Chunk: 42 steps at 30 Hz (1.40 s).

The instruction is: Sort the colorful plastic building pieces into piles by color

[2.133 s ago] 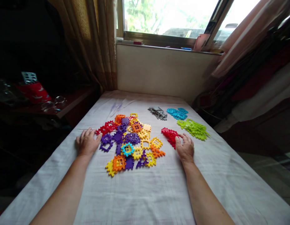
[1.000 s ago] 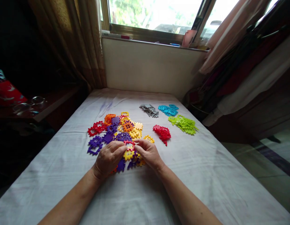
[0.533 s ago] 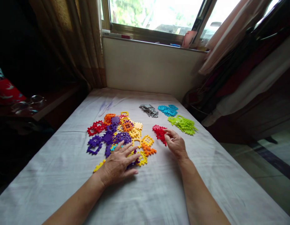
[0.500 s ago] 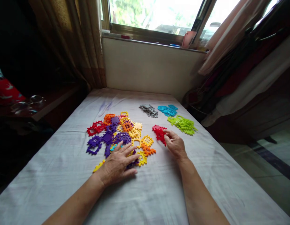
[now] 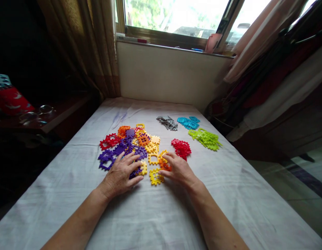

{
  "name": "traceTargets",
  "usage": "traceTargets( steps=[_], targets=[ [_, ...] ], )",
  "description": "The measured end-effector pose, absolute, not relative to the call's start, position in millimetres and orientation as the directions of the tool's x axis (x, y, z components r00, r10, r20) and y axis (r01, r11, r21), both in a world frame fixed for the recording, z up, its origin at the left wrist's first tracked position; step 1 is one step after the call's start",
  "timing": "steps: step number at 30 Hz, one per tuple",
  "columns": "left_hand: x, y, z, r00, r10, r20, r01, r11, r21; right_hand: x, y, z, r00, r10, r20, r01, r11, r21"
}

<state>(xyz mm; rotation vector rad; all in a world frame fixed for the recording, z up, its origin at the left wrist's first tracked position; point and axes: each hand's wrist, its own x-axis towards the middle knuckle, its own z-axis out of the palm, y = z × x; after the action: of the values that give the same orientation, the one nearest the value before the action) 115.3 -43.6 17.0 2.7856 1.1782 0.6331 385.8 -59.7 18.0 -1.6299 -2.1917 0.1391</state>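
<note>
Left hand (image 5: 120, 177): palm down, fingers loosely spread over the near side of the mixed heap; it lies flat and clasps nothing that shows, its fingertips over purple and yellow pieces.
Right hand (image 5: 179, 170): thumb and forefinger stand apart around an orange piece (image 5: 164, 165); the thumb tip meets the edge of a yellow window piece (image 5: 154, 177); whether it grips either one, I cannot tell.
Mixed heap (image 5: 120, 150): toothed plastic pieces in purple, yellow, orange and red, overlapping, mostly beyond and left of the left hand; a yellow arch piece (image 5: 153, 159) lies between the two hands, on the far side.
Red pile (image 5: 181, 146): just beyond the right hand; apart from the mixed heap.
Sorted piles: lime green (image 5: 206, 139) at the right, blue (image 5: 188, 123) behind it, grey (image 5: 167, 123) left of the blue; each a single colour.
White sheet (image 5: 140, 222): under all the pieces, creased.
Side table: at the left, eyeglasses (image 5: 45, 109) beside a red patterned container (image 5: 12, 100).
Window (image 5: 174, 15): bright, beyond the sheet; brown curtain (image 5: 80, 45) on its left, a pink cup (image 5: 212, 43) on the sill.
</note>
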Motion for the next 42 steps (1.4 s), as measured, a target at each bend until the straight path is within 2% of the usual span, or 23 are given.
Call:
traceTargets(
  steps=[3,6,9,12,14,18,23,26,29,31,33,36,39,42],
  targets=[
    [109.0,-38.4,21.3,0.593,0.699,0.399,0.655,-0.707,0.265,371.4,-57.3,10.2,-0.276,0.91,0.309,0.851,0.381,-0.362],
    [89.1,-23.5,23.9,0.416,0.749,0.516,0.73,-0.613,0.302,361.1,-51.4,0.6,-0.278,0.865,0.418,0.781,0.457,-0.426],
    [58.9,-3.5,19.4,0.103,0.828,0.552,0.892,-0.322,0.317,356.1,-46.4,-5.8,-0.221,0.811,0.541,0.729,0.506,-0.461],
    [34.3,13.2,9.2,-0.168,0.889,0.426,0.949,0.029,0.313,357.1,-44.9,-6.1,-0.141,0.765,0.629,0.725,0.512,-0.461],
    [26.1,20.9,3.3,-0.259,0.91,0.325,0.935,0.152,0.321,360.0,-45.2,-4.7,-0.104,0.752,0.651,0.74,0.496,-0.454],
    [22.5,31.3,0.4,-0.284,0.923,0.258,0.909,0.174,0.379,364.9,-45.8,-3.6,-0.068,0.775,0.628,0.767,0.444,-0.464],
    [16.8,41.2,-0.5,-0.333,0.879,0.342,0.864,0.138,0.485,364.8,-45.9,-4.4,-0.07,0.824,0.563,0.765,0.406,-0.5],
    [11.3,42.8,-3.4,-0.442,0.832,0.335,0.774,0.165,0.611,364.4,-45.7,-4.5,-0.057,0.838,0.542,0.758,0.39,-0.522],
    [11.5,37.5,-1.0,-0.514,0.767,0.385,0.69,0.102,0.717,364.4,-45.1,-4.0,-0.036,0.834,0.551,0.752,0.386,-0.534],
    [18.9,29.9,5.8,-0.492,0.735,0.467,0.705,0.022,0.709,364.3,-44.8,-2.8,-0.017,0.827,0.562,0.744,0.385,-0.545],
    [34.2,20.0,15.0,-0.368,0.742,0.561,0.764,-0.102,0.637,363.7,-45.1,-0.9,0.013,0.828,0.561,0.73,0.375,-0.571],
    [69.4,3.2,27.2,0.022,0.686,0.727,0.81,-0.439,0.39,361.3,-47.3,2.7,0.067,0.856,0.513,0.676,0.34,-0.654],
    [106.6,-12.6,31.8,0.285,0.595,0.752,0.746,-0.63,0.216,357.0,-50.7,5.8,0.078,0.911,0.404,0.541,0.302,-0.785],
    [130.2,-23.7,30.7,0.433,0.51,0.743,0.666,-0.737,0.118,351.4,-53.0,7.1,0.038,0.96,0.279,0.325,0.252,-0.911]
  ],
)
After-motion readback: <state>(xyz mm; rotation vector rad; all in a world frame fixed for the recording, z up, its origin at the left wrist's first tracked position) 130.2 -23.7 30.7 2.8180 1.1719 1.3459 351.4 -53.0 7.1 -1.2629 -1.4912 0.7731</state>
